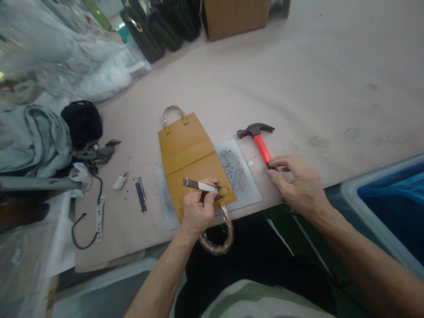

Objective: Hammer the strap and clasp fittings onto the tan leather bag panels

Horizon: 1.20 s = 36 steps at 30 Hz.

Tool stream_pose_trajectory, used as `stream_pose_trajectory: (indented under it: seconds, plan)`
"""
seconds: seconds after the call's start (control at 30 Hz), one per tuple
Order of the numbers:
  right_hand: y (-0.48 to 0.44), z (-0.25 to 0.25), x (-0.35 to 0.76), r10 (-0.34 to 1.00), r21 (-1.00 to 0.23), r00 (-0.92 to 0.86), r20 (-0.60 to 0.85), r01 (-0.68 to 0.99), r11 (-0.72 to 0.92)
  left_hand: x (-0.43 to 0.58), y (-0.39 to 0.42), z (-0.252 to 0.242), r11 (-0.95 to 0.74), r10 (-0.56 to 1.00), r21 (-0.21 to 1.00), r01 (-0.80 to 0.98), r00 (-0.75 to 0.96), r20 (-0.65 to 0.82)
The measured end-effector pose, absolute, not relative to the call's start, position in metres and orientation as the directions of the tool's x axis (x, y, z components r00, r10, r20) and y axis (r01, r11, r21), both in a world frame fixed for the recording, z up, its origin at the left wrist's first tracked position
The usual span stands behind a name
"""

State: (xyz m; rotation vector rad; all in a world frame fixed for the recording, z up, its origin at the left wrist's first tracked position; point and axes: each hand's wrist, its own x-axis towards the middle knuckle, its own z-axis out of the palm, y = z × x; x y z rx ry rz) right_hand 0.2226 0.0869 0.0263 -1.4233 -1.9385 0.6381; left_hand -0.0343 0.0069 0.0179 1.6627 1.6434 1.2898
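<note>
A tan leather bag piece [187, 143] lies flat on a speckled grey board [236, 172], with one wrapped handle at its far end and another hanging over the table edge. My left hand [198, 207] pinches a punch-like tool with a white and brown shaft [198, 184], its tip by the near handle's tab. To the right, a claw hammer [262, 143] with a red grip rests on the table. My right hand [294, 181] has its thumb and fingers closed around the end of the hammer's handle.
Dark bags [159, 26] and a cardboard box [236, 17] stand at the back. Plastic wrap [102, 70], cloths [29, 137], a small white bottle [119, 181] and thin black tools [140, 194] lie left. A blue-lined bin [351, 190] is at right.
</note>
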Motion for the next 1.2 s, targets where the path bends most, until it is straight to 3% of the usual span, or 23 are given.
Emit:
stream_pose_trajectory:
  seconds: [0.13,0.27,0.4,0.5,0.57,0.63,0.7,0.87,0.97,1.03,1.1,1.13,1.2]
  plan:
    - [0.094,0.019,0.239,0.992,-0.496,-0.127,0.023,0.860,0.122,-0.033,0.007,0.017,-0.215,0.931,0.804,0.554,-0.132,0.340]
    - [0.095,0.022,0.228,0.977,-0.372,-0.109,-0.182,0.928,0.034,-0.030,0.006,0.015,-0.228,0.921,0.776,0.588,-0.127,0.367]
    - [0.100,0.029,0.217,0.963,-0.303,-0.128,-0.239,0.952,0.051,-0.026,0.004,0.012,-0.254,0.899,0.744,0.618,-0.134,0.417]
    - [0.106,0.031,0.216,0.963,-0.389,-0.131,-0.234,0.921,0.031,-0.024,0.004,0.010,-0.260,0.894,0.731,0.630,-0.130,0.430]
    - [0.110,0.031,0.216,0.952,-0.592,-0.075,-0.298,0.797,-0.122,-0.024,0.003,0.008,-0.265,0.890,0.728,0.632,-0.130,0.436]
    - [0.113,0.033,0.213,0.905,-0.763,-0.048,-0.423,0.557,-0.328,-0.024,0.003,0.007,-0.269,0.890,0.730,0.628,-0.127,0.438]
    - [0.117,0.035,0.207,0.845,-0.812,-0.095,-0.526,0.353,-0.465,-0.024,0.003,0.006,-0.280,0.891,0.732,0.621,-0.117,0.439]
    - [0.122,0.050,0.191,0.800,-0.829,-0.224,-0.557,0.208,-0.519,-0.022,0.003,0.006,-0.291,0.904,0.740,0.606,-0.080,0.420]
    - [0.113,0.077,0.191,0.829,-0.857,-0.220,-0.513,0.185,-0.481,-0.021,0.003,0.007,-0.263,0.924,0.765,0.588,-0.076,0.376]
    - [0.099,0.103,0.198,0.890,-0.911,-0.214,-0.402,0.192,-0.365,-0.020,0.003,0.007,-0.246,0.933,0.778,0.578,-0.075,0.351]
    - [0.082,0.130,0.207,0.962,-0.948,-0.224,-0.158,0.306,-0.085,-0.019,0.003,0.007,-0.242,0.936,0.782,0.575,-0.075,0.344]
    - [0.072,0.141,0.212,0.969,-0.909,-0.245,-0.008,0.405,0.095,-0.019,0.003,0.007,-0.240,0.935,0.781,0.576,-0.079,0.346]
    - [0.056,0.156,0.220,0.916,-0.717,-0.343,0.206,0.585,0.380,-0.019,0.003,0.007,-0.239,0.932,0.775,0.584,-0.086,0.352]
